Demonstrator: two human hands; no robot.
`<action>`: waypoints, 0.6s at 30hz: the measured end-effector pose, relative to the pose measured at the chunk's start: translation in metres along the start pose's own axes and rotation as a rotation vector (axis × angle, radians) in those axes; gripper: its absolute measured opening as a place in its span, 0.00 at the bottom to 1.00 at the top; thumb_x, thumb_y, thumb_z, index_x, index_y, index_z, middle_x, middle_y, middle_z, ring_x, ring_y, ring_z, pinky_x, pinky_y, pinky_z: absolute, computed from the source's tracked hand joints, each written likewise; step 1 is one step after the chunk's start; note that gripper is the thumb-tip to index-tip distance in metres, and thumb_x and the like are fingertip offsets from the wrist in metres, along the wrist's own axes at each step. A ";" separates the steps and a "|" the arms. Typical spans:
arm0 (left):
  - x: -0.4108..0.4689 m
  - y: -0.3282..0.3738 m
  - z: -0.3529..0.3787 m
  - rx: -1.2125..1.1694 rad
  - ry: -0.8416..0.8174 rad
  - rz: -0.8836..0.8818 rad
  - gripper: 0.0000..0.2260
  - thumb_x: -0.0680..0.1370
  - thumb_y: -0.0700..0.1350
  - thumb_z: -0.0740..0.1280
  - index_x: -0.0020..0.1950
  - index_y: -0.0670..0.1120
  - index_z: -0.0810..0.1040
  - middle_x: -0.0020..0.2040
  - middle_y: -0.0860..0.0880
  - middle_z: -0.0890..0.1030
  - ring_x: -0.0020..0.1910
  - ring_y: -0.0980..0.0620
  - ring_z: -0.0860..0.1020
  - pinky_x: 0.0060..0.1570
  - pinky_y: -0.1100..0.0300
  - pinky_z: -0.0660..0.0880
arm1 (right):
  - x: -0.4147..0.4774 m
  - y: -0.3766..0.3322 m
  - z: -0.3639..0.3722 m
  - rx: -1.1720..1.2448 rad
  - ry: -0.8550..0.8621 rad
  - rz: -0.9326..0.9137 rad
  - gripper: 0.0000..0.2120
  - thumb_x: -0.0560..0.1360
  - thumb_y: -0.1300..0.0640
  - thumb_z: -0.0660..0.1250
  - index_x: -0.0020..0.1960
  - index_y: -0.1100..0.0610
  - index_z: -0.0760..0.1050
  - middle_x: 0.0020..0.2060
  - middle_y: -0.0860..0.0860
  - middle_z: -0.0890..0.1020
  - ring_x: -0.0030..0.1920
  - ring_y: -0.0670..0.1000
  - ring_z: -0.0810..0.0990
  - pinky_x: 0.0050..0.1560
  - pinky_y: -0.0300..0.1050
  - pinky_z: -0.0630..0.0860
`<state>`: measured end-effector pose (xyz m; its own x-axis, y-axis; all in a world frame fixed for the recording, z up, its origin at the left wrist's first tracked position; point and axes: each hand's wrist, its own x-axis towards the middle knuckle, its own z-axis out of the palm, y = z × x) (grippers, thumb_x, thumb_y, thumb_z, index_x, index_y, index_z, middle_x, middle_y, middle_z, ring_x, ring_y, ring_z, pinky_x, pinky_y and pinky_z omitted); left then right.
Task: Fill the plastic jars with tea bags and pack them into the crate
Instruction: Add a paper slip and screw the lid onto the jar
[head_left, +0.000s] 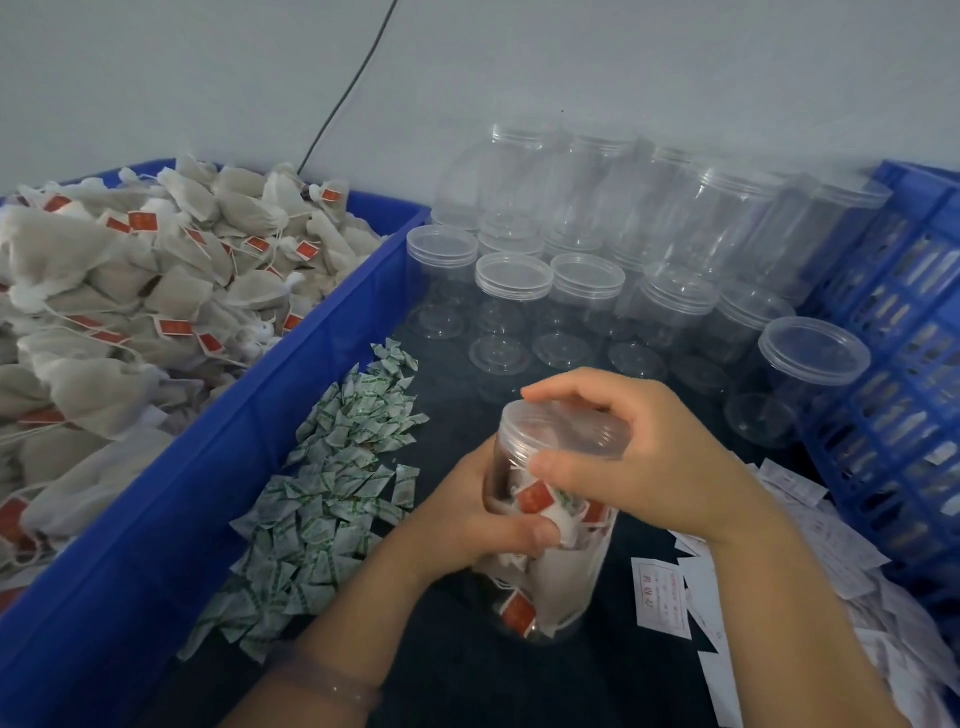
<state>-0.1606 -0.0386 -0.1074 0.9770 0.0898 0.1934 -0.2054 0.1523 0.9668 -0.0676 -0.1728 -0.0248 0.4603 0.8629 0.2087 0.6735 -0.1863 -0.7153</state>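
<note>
A clear plastic jar (550, 566) filled with tea bags stands on the dark table in front of me. My left hand (467, 514) grips its side, thumb across the front. My right hand (639, 452) curls over the clear lid (561, 428) on top of the jar, fingers round its rim. A blue bin (218, 467) on the left holds a heap of beige tea bags (130, 291) with red tags. A blue slatted crate (893, 395) stands at the right.
Several empty lidded clear jars (597, 260) stand and lie stacked against the grey wall behind. A pile of small green-and-white sachets (332, 499) lies beside the bin. White paper slips (779, 582) lie at the right, under my right forearm.
</note>
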 end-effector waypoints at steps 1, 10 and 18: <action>-0.001 0.000 -0.001 -0.043 -0.059 -0.014 0.27 0.63 0.46 0.72 0.62 0.48 0.74 0.52 0.49 0.80 0.53 0.51 0.78 0.54 0.58 0.75 | 0.001 0.001 0.000 0.108 -0.023 -0.045 0.22 0.63 0.40 0.70 0.55 0.44 0.80 0.50 0.40 0.83 0.52 0.43 0.81 0.50 0.38 0.78; -0.001 0.001 0.000 -0.084 -0.124 -0.056 0.28 0.65 0.44 0.69 0.65 0.41 0.70 0.53 0.46 0.78 0.54 0.46 0.76 0.55 0.51 0.72 | 0.003 0.016 0.000 0.401 -0.035 -0.147 0.20 0.69 0.52 0.64 0.58 0.58 0.80 0.55 0.53 0.83 0.54 0.54 0.82 0.52 0.46 0.79; -0.004 0.003 0.000 0.091 0.070 0.063 0.26 0.63 0.43 0.75 0.60 0.53 0.74 0.51 0.53 0.82 0.52 0.55 0.80 0.50 0.64 0.75 | 0.004 0.011 0.004 0.281 -0.026 -0.214 0.21 0.68 0.52 0.65 0.59 0.56 0.79 0.60 0.54 0.78 0.62 0.51 0.77 0.60 0.46 0.76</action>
<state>-0.1649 -0.0387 -0.1055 0.9553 0.1656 0.2451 -0.2570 0.0548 0.9649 -0.0610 -0.1699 -0.0340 0.3083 0.8809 0.3592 0.5662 0.1335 -0.8134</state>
